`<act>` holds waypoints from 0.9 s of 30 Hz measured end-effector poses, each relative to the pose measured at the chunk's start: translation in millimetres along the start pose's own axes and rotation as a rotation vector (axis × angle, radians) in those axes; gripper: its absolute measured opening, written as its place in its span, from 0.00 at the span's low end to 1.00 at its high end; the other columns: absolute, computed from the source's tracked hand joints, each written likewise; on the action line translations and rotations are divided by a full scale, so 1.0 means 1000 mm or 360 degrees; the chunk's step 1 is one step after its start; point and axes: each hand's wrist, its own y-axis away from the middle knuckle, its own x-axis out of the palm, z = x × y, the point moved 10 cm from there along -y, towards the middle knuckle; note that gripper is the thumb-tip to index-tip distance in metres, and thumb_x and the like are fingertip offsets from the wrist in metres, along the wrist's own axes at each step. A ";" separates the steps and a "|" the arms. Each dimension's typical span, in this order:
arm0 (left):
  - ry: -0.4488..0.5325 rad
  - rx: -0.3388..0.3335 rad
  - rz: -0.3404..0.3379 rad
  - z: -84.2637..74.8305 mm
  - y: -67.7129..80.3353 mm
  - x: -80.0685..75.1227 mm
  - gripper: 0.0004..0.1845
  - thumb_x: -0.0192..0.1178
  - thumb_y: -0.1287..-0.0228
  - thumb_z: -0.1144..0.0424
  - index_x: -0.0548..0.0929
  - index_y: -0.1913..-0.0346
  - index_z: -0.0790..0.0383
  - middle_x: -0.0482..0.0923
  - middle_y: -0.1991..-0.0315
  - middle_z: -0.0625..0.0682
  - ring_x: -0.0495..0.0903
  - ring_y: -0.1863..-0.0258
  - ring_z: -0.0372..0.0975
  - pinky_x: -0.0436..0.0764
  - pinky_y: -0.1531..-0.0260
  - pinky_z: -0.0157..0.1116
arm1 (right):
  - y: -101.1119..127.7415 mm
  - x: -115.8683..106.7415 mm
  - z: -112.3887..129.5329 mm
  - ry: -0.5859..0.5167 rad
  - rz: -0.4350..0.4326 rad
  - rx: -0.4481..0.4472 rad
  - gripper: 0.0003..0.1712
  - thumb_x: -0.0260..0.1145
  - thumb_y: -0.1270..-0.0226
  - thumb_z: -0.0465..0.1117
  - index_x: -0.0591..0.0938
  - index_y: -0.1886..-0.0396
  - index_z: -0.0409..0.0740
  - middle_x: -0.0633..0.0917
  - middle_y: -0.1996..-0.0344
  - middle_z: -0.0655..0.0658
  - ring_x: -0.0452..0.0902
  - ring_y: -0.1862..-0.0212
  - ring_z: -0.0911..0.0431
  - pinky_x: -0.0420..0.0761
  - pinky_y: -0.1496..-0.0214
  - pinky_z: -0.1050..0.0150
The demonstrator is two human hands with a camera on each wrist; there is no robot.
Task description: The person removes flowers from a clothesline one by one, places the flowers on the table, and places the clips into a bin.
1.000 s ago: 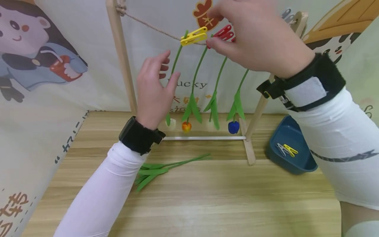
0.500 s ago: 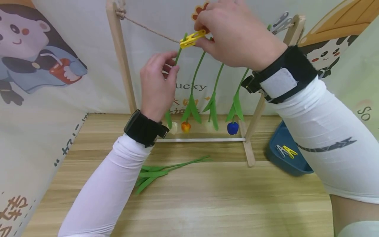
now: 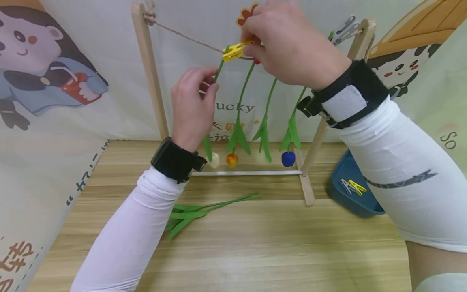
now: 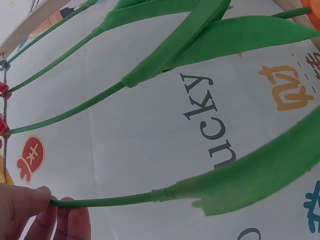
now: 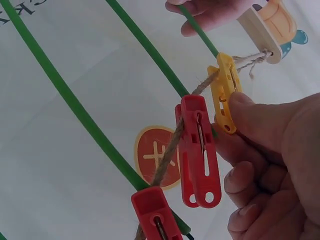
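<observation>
Yellow clothespin (image 3: 234, 51) sits on the twine line (image 3: 189, 35), its long axis running roughly 8 to 2 o'clock, pinched at its 2 o'clock end by the right hand (image 3: 288, 44). Red clothespins (image 5: 200, 150) crowd just beside it. The left hand (image 3: 191, 107), at 7 o'clock, pinches the green stem (image 4: 100, 202) hanging beneath, above the tabletop (image 3: 255, 243).

A yellow clothespin (image 3: 235, 51) sits on the twine, clamping the top of a thin green stem (image 3: 218, 72) hanging flower-down
</observation>
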 end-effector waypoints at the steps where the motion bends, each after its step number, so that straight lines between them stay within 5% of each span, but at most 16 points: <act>1: 0.0001 0.0001 0.0001 0.000 0.000 -0.001 0.13 0.64 0.25 0.73 0.87 0.42 0.69 0.85 0.53 0.59 0.84 0.58 0.45 0.84 0.57 0.35 | 0.001 -0.001 0.000 -0.0012 -0.0010 -0.0003 0.15 0.65 0.20 0.35 0.86 0.44 0.28 0.84 0.48 0.30 0.71 0.44 0.37 0.73 0.35 0.46; 13: -0.0027 0.0011 -0.0014 0.006 0.013 -0.012 0.13 0.64 0.26 0.75 0.87 0.42 0.69 0.85 0.54 0.61 0.84 0.59 0.46 0.84 0.57 0.38 | 0.008 -0.010 0.003 -0.0080 -0.0079 0.0023 0.16 0.64 0.21 0.32 0.84 0.40 0.27 0.82 0.42 0.30 0.69 0.40 0.37 0.80 0.35 0.49; 20: -0.0033 0.0091 -0.0039 0.003 0.028 -0.027 0.13 0.66 0.28 0.75 0.87 0.43 0.71 0.85 0.56 0.61 0.84 0.62 0.45 0.83 0.62 0.37 | 0.022 -0.020 0.011 -0.0059 -0.0195 -0.0098 0.16 0.65 0.21 0.35 0.85 0.42 0.26 0.83 0.45 0.29 0.69 0.42 0.37 0.72 0.34 0.46; 27: -0.0096 0.0150 0.0096 -0.007 0.045 -0.035 0.15 0.66 0.30 0.79 0.88 0.42 0.71 0.85 0.58 0.61 0.84 0.62 0.45 0.84 0.62 0.38 | 0.053 -0.018 0.012 -0.0099 -0.0206 -0.0159 0.18 0.70 0.23 0.37 0.84 0.40 0.31 0.83 0.49 0.33 0.68 0.45 0.38 0.64 0.40 0.43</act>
